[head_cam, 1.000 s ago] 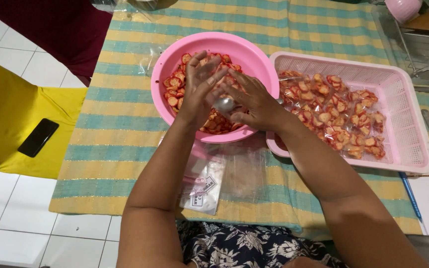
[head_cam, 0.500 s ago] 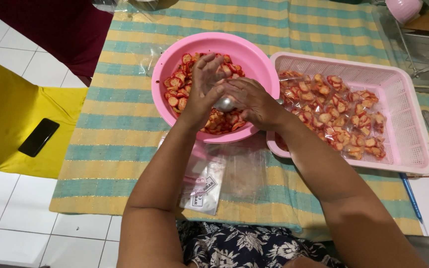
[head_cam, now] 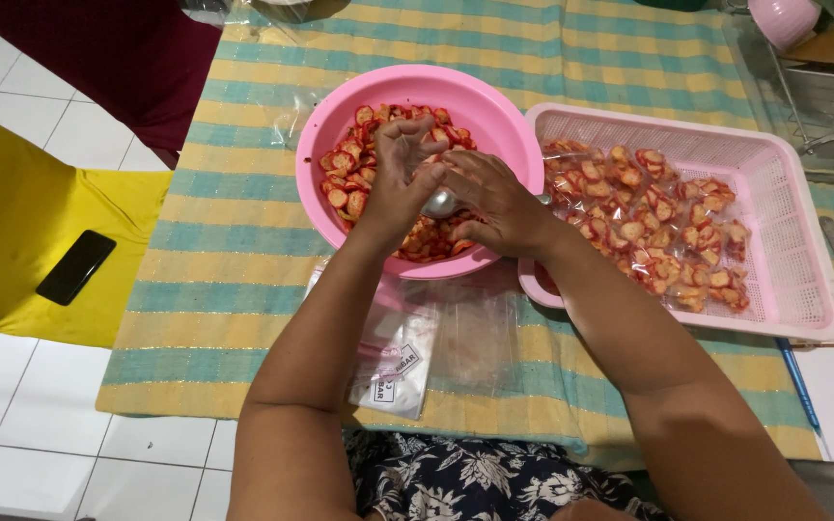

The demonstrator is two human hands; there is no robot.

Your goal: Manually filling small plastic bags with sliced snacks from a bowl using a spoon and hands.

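A round pink bowl (head_cam: 494, 116) holds several red-edged orange chips (head_cam: 345, 183). Both my hands hover over its middle. My left hand (head_cam: 393, 178) has its fingers bunched upward, pinching what looks like a small clear bag, which is hard to make out. My right hand (head_cam: 494, 203) is closed on a metal spoon (head_cam: 441, 204), whose bowl shows between the two hands and touches the left palm. The spoon's handle end peeks out at the bowl's right rim.
A pink mesh basket (head_cam: 784, 193) at the right holds several small filled bags of chips (head_cam: 649, 222). Empty clear bags (head_cam: 403, 362) lie on the striped cloth (head_cam: 224, 280) before the bowl. A black phone (head_cam: 75, 267) rests on a yellow seat at the left. A blue pen (head_cam: 799, 381) lies at the right.
My left hand's fingers have drawn from spread to bunched over the bowl. The right hand with the spoon has stayed close against it.
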